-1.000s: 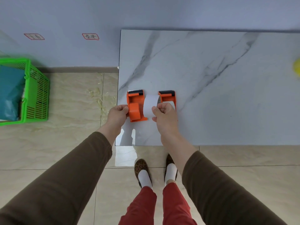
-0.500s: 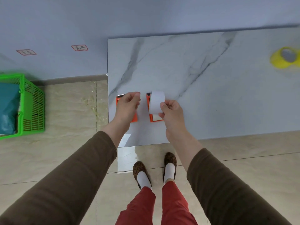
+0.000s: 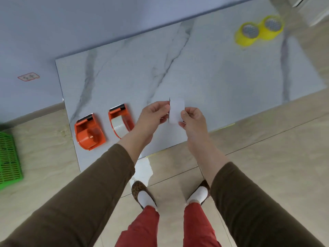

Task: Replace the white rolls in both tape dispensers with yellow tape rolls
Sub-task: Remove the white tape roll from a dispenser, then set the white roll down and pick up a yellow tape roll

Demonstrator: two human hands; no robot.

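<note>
Both hands, left hand (image 3: 153, 113) and right hand (image 3: 193, 118), pinch one removed white roll (image 3: 176, 111); next, set aside, fetch yellow rolls (image 3: 258, 32) at tabletop's far right corner.

white roll (image 3: 176, 111): held on edge | dispensers: left (image 3: 89, 131) empty, right (image 3: 121, 122) loaded | yellow rolls (image 3: 259, 32): touching, far right

1. Pale blue-grey wall (image 3: 71, 24) fills the top left, plain and matte.
2. One small red-bordered label (image 3: 28, 76) is stuck on that wall; its writing is too blurred to read.
3. A grey baseboard (image 3: 32, 114) runs where wall meets floor.
4. Glossy beige floor tiles (image 3: 267, 157) with thin dark grout lines, catching a bright reflection near the surface's front edge.
5. White marble-look surface (image 3: 204, 77) with grey veins, set tight to the wall.
6. A green plastic basket (image 3: 8, 157) sits on the floor at the left edge, well apart from the surface.
</note>
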